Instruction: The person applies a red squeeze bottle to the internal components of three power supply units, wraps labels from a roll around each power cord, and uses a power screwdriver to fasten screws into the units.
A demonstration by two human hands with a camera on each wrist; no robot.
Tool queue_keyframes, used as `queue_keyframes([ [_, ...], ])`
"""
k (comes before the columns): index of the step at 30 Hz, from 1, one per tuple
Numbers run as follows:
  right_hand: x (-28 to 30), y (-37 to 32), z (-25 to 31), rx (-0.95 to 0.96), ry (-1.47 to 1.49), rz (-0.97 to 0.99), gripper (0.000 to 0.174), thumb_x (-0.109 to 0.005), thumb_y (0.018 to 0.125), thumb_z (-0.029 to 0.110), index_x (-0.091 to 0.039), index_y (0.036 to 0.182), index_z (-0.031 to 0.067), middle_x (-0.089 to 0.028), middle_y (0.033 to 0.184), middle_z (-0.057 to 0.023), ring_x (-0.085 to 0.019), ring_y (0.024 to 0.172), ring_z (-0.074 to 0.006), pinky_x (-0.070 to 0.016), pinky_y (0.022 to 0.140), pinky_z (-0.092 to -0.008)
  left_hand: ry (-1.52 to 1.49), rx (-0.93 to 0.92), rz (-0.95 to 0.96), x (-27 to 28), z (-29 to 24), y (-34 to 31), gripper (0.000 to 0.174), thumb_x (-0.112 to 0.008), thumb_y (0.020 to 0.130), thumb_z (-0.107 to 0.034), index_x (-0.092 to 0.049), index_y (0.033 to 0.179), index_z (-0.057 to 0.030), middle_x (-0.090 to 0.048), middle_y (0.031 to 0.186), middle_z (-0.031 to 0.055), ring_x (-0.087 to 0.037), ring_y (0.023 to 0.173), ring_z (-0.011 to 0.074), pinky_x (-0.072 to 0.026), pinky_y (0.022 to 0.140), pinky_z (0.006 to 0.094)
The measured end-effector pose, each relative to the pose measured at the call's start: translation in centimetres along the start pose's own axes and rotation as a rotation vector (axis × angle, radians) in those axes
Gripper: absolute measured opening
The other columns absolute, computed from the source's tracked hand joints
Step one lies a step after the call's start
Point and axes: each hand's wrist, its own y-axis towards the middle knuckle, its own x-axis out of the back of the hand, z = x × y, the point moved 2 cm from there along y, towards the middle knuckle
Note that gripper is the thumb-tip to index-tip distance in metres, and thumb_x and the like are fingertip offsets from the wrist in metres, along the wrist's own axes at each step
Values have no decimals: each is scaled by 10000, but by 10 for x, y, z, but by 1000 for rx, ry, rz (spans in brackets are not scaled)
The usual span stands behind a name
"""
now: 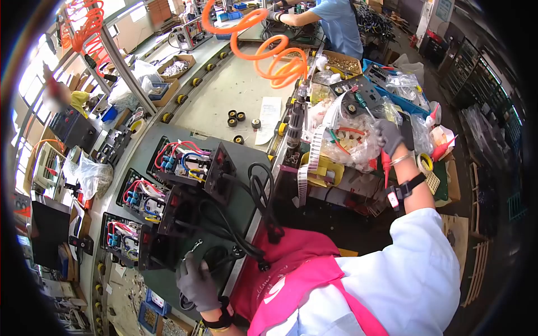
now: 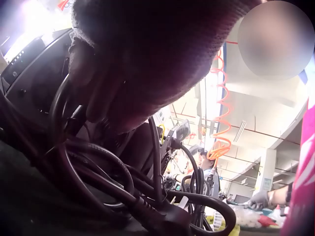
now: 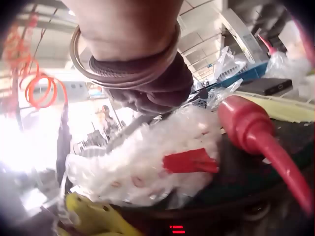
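My gloved left hand (image 1: pixel 197 285) is low over the green work surface, beside the nearest black unit (image 1: pixel 154 246). A small silver metal piece (image 1: pixel 196 245) sticks out from its curled fingers. In the left wrist view, that hand's fingers hang close over looped black power cables (image 2: pixel 98 167). Far to the right, my gloved right hand (image 1: pixel 388 137) has its fingers curled at the shaft of a teal-handled screwdriver (image 1: pixel 360 96), above a clear plastic bag (image 1: pixel 350 147) of parts. The right wrist view hides its fingertips behind the wrist and glove. Two more open units (image 1: pixel 185 159) show coloured wires.
A red squeeze bottle (image 3: pixel 243 125) stands beside my right wrist. A power screwdriver (image 1: pixel 295 120) hangs from an orange coiled hose (image 1: pixel 274 47). Black rings (image 1: pixel 232 122) and a paper sheet (image 1: pixel 269 112) lie on the conveyor. Another person (image 1: pixel 336 25) works at the far end.
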Motion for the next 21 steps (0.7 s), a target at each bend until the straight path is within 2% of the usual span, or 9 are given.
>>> queue_keyframes([
  [3,3,-26,12,-131,670,238,181,-524,997,231,-602,959,72,-397,558,70,-347,405,-55,-282,365,-216,-21,-16,-17,-2,1,1,312,-667,803,-98,-623,1102,-20,-659,986,173,-607,895,382,-490,777,469],
  [5,-10,-44,5,-40,708,142,219,-533,1001,279,-590,960,72,-384,559,67,-356,413,-49,-269,362,-219,-49,-26,-29,-1,-1,0,315,-669,800,-99,-624,1103,-26,-658,983,172,-606,898,383,-490,778,469],
  [7,-47,-88,9,165,614,-136,185,-534,999,240,-601,1030,70,-376,560,57,-347,425,-48,-271,367,-219,-72,-23,-51,2,-1,1,323,-673,797,-104,-626,1108,-31,-657,980,171,-604,905,384,-489,779,472],
  [9,-75,-108,-1,427,569,-65,298,-552,987,241,-596,1212,50,-390,576,50,-350,443,-42,-283,375,-224,-175,9,-109,7,1,-3,313,-698,797,-69,-637,1101,-27,-670,975,175,-633,889,366,-508,773,437],
  [13,-152,-193,12,860,-12,429,539,-546,995,315,-447,1444,34,-410,636,57,-361,482,-26,-297,428,-204,-416,71,-382,2,19,-27,344,-710,822,-51,-635,1156,-22,-679,865,137,-635,745,302,-508,683,375],
  [14,-175,-208,17,1037,-274,539,426,-448,1019,175,-471,1424,42,-379,601,76,-349,479,-16,-282,452,-190,-446,121,-453,3,18,-32,336,-702,838,-50,-633,1165,-16,-685,875,135,-647,759,281,-514,697,362],
  [16,-223,-233,35,1158,-596,796,443,-539,970,141,-495,1370,-43,-693,1044,-132,-624,712,-130,-491,659,-254,-575,310,-514,-5,22,-49,321,-673,887,-46,-617,1198,7,-704,929,119,-671,809,205,-526,742,311],
  [17,-244,-242,38,1202,-697,916,425,-541,960,115,-510,1348,-55,-682,1155,-193,-683,817,-171,-517,735,-278,-599,366,-519,-6,25,-56,318,-670,890,-46,-617,1199,8,-706,938,119,-673,811,201,-527,743,308],
  [21,-282,-237,50,1177,-680,745,416,-534,944,68,-524,1348,-31,-665,956,-219,-692,824,-226,-515,740,-305,-655,499,-508,-19,36,-78,322,-652,903,-54,-608,1213,23,-698,991,121,-669,863,186,-522,789,306],
])
